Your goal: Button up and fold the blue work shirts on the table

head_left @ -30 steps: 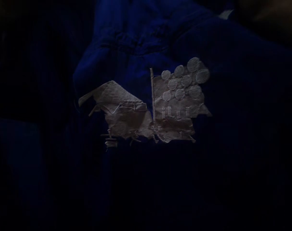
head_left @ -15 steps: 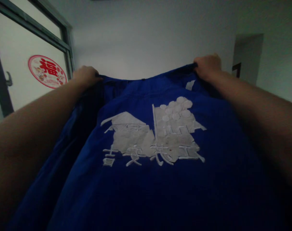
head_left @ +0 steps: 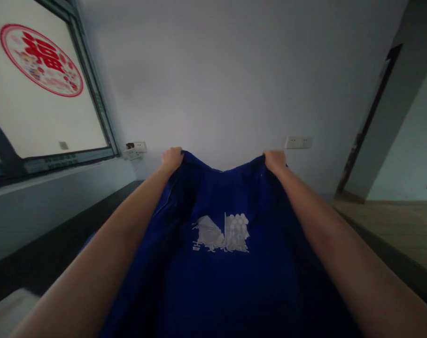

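Observation:
A dark blue jacket (head_left: 227,281) hangs spread out in front of me, its upper edge sagging between my two hands. The whitish back side of an embroidered emblem (head_left: 222,232) shows at the middle of the cloth. My left hand (head_left: 172,158) is closed on the upper left corner of the garment. Closed in the same way, my right hand (head_left: 275,159) grips the upper right corner. Both arms reach forward at full length. The lower part of the jacket runs out of view at the bottom, in shadow.
A dark flat surface (head_left: 33,256) lies beneath and beside the jacket, with something whitish (head_left: 14,312) at the lower left. Ahead stands a pale wall (head_left: 213,84) with sockets (head_left: 298,142). A window (head_left: 58,117) with a red round sticker (head_left: 42,61) is at left, a door edge (head_left: 371,117) at right.
Both hands have gone lower and farther away, taking the jacket's upper edge with them. The emblem looks smaller now. The view has tilted down, bringing the dark surface and sockets into sight.

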Tool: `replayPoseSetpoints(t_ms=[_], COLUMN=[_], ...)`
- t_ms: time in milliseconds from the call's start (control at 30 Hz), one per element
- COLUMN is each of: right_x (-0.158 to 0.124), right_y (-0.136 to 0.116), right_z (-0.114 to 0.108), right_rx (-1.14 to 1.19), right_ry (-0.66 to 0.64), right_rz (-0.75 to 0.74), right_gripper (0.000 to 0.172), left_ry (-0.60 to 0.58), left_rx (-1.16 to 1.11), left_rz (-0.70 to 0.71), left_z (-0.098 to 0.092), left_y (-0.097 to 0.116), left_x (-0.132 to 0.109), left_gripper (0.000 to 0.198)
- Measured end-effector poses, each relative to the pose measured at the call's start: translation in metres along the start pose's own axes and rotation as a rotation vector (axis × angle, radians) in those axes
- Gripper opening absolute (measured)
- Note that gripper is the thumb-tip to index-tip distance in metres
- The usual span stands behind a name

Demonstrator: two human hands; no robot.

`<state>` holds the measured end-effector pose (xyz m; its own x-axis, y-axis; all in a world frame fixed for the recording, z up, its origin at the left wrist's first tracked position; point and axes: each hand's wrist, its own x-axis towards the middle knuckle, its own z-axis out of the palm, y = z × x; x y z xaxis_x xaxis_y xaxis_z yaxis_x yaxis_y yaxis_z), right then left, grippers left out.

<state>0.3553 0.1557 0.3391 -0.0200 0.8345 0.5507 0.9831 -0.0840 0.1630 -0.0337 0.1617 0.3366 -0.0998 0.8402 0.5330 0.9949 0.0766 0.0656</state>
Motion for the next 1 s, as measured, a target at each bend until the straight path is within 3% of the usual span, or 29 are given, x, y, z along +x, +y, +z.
replayPoseSetpoints(t_ms=[100, 200, 300, 433, 500, 633, 767, 1000], right_x=[-0.033, -0.073, -0.113, -0.179, -0.216, -0.271, -0.283, -0.255], right_y=[-0.02, -0.043, -0.064, -0.081, -0.082, -0.077, -0.074, -0.078], right_z=[0.046, 0.075, 0.085, 0.081, 0.078, 0.073, 0.079, 0.101], right_rx=[0.031, 0.07, 0.122, 0.215, 0.289, 0.393, 0.417, 0.394], right_ry=[-0.148, -0.232, -0.265, -0.381, -0.499, -0.693, -0.709, -0.664], right_rz=[-0.073, -0.15, -0.229, -0.354, -0.392, -0.385, -0.357, -0.34], right_gripper=[0.028, 0.035, 0.047, 0.049, 0.057, 0.073, 0.07, 0.066], left_ry=[-0.169, -0.233, -0.188, -0.094, -0.233, -0.653, -0.68, -0.659], left_rx=[-0.028, -0.04, -0.048, -0.094, -0.133, -0.218, -0.251, -0.243], left_rz=[0.03, 0.093, 0.196, 0.523, 0.585, 0.493, 0.441, 0.402], left_z=[0.049, 0.081, 0.095, 0.102, 0.107, 0.119, 0.132, 0.153], left_y=[0.019, 0.034, 0.043, 0.047, 0.046, 0.042, 0.042, 0.047], left_x=[-0.028, -0.063, -0.103, -0.173, -0.213, -0.272, -0.282, -0.254], left_gripper=[0.033, 0.037, 0.053, 0.052, 0.048, 0.061, 0.063, 0.063])
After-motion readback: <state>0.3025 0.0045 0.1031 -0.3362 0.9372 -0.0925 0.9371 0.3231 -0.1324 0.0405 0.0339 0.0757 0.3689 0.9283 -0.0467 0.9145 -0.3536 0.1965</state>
